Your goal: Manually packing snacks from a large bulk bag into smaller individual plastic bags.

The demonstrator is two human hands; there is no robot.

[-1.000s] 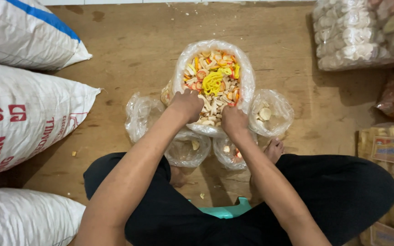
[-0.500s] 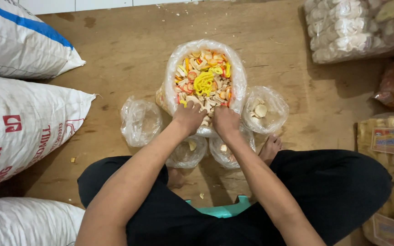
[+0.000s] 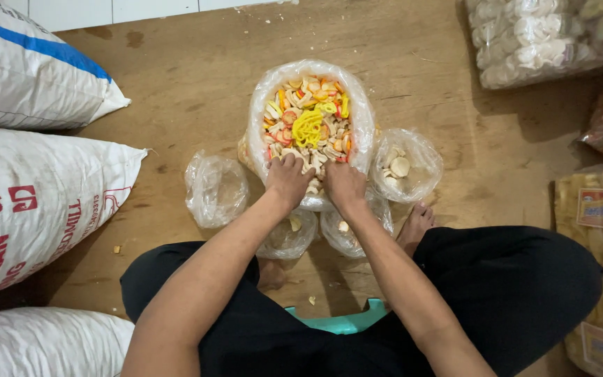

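I am sitting cross-legged on a brown wooden floor (image 3: 190,84), both hands sinking into the near edge of a large clear plastic bag (image 3: 368,115) standing open at the upper centre of the frame and holding mixed raw crackers in white, orange, red and yellow (image 3: 308,126). My left hand (image 3: 287,180) is resting knuckles-up on the pale pieces, fingers curled down among them; I cannot tell whether they are gripping anything. My right hand (image 3: 345,185) is lying just beside it, fingers likewise buried and their hold hidden. Four smaller clear plastic bags are crowding the big one: a crumpled one (image 3: 216,188) to its left, one with pale round crackers (image 3: 406,165) to its right, and two (image 3: 289,234) (image 3: 347,234) under my wrists. White woven sacks (image 3: 36,202) are lining the left edge, packets of white crackers (image 3: 532,38) filling the upper right corner, and a teal plastic stool (image 3: 343,322) is showing between my legs
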